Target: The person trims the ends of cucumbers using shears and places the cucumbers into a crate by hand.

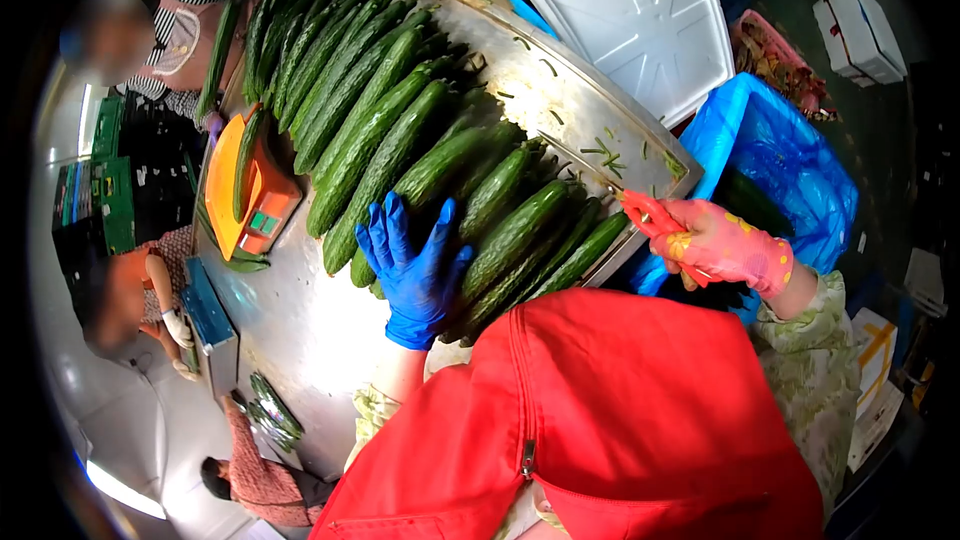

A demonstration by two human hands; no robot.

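Observation:
My left hand [408, 265], in a blue glove, lies with its fingers spread on the near ends of several green cucumbers [385, 155], which are laid side by side in a long row on a metal table [320, 305]. My right hand [725, 243], in a pink glove with yellow spots, is closed around red-handled cutters [655, 220]. Their tips are close to the stem ends of the cucumbers at the right. Small cut stems [603, 155] and pale bits [545, 90] are scattered beyond the row.
An orange scale [262, 190] holds one cucumber. A blue-lined bin [790, 170] stands right, below a white lid [640, 15]. Co-workers are at the left: one by the scale, one with white gloves beside a blue box [208, 305], another lower down.

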